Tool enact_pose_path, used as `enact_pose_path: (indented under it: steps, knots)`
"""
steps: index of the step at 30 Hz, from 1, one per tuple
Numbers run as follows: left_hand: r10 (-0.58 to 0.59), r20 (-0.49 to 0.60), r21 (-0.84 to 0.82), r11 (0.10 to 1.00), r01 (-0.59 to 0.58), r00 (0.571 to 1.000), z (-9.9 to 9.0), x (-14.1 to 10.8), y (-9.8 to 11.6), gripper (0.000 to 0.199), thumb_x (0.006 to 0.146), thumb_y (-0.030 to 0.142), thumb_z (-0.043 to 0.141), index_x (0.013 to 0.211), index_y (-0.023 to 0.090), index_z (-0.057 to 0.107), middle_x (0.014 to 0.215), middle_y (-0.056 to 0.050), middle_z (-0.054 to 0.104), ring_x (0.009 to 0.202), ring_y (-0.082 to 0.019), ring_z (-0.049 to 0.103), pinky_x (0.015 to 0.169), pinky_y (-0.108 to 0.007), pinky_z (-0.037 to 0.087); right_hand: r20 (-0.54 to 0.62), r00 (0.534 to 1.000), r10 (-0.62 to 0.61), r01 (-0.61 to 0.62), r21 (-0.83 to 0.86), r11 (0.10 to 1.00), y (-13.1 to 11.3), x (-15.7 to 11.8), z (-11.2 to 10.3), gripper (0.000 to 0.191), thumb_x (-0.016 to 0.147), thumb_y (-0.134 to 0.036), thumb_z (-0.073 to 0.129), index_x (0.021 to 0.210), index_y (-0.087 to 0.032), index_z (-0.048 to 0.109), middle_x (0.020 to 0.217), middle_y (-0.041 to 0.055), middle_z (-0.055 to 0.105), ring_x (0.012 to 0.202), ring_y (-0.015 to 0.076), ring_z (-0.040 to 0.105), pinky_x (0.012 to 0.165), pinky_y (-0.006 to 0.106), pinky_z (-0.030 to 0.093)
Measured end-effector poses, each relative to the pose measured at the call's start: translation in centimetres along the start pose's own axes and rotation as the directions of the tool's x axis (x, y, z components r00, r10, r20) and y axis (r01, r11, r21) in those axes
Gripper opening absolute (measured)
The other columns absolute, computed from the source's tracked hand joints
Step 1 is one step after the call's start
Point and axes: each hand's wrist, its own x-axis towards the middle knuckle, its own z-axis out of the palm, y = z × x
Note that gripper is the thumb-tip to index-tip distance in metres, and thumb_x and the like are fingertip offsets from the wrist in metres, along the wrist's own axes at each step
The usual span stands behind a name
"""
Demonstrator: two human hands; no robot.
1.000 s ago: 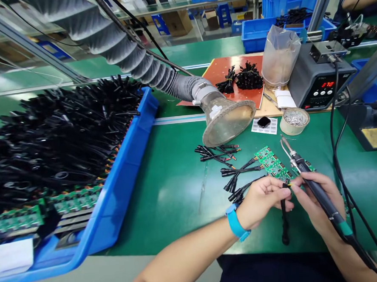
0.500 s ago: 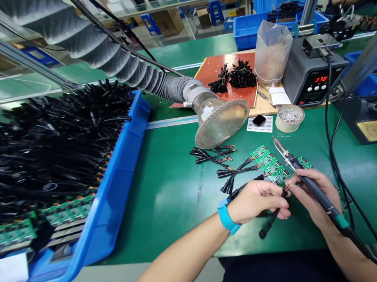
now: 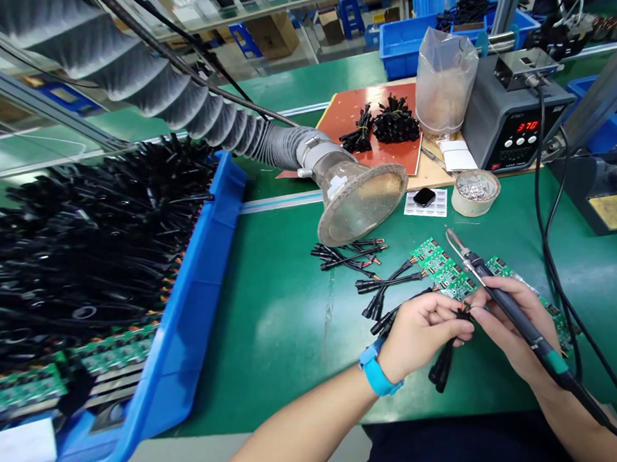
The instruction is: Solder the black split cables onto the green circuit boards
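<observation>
Left grip (image 3: pixel 416 330) is closed at the fingertips on a black cable lead (image 3: pixel 441 370), whose plug end extends from that grip toward the person. Right grip (image 3: pixel 519 302) is wrapped around a soldering iron (image 3: pixel 524 331), tip pointing away; its fingertips are at the lead's wire end, contact unconfirmed. Green circuit boards (image 3: pixel 441 268) lie on the tabletop (image 3: pixel 278 344) just beyond the left grip. Fume nozzle (image 3: pixel 362 203) sits farther beyond, to its left.

- A bright blue band (image 3: pixel 381 374), with a darker blue section, wraps the left wrist (image 3: pixel 397 354).
- Left hand (image 3: pixel 422 330) and right hand (image 3: pixel 517 319) are bare.
- Dark navy clothing (image 3: pixel 447 447) covers the lap.
</observation>
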Motion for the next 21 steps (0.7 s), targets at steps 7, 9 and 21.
enact_pose_path:
  steps: [7, 9, 21]
  knots:
    - [0.081, 0.016, 0.201, 0.976, -0.083, 0.997, -0.2, 0.0, 0.4, 0.026, 0.059, 0.030, 0.079, 0.073, 0.012, 0.069, 0.065, -0.001, 0.062, 0.056, -0.010, 0.059, 0.059, -0.022, 0.050, 0.045, 0.998, -0.031, 0.033, -0.041, 0.999, 0.3, 0.0, -0.3, 0.034, 0.082, -0.027, 0.061, 0.113, -0.025, 0.047, 0.087, 0.0021, 0.057, 0.077, 0.0142, 0.059, 0.073, 0.030, 0.053]
    - [0.120, 0.050, 0.256, 0.958, -0.128, 0.992, -0.2, -0.2, 0.6, 0.022, 0.063, 0.029, 0.077, 0.077, 0.013, 0.072, 0.067, 0.000, 0.058, 0.056, -0.009, 0.058, 0.059, -0.022, 0.051, 0.065, 0.996, -0.053, 0.059, -0.088, 0.994, 0.2, -0.1, -0.6, 0.033, 0.081, -0.026, 0.062, 0.112, -0.025, 0.049, 0.091, 0.0033, 0.058, 0.080, 0.0147, 0.059, 0.070, 0.028, 0.053]
    - [0.425, 0.212, 0.702, 0.560, -0.439, 0.880, -1.0, -0.6, 0.4, 0.027, 0.081, 0.032, 0.060, 0.106, 0.024, 0.066, 0.067, -0.002, 0.051, 0.065, -0.012, 0.050, 0.062, -0.023, 0.043, 0.122, 0.964, -0.237, 0.265, -0.325, 0.908, -0.6, 0.8, -1.4, 0.029, 0.078, -0.022, 0.062, 0.106, -0.025, 0.057, 0.089, 0.0029, 0.061, 0.079, 0.0152, 0.061, 0.072, 0.027, 0.052]
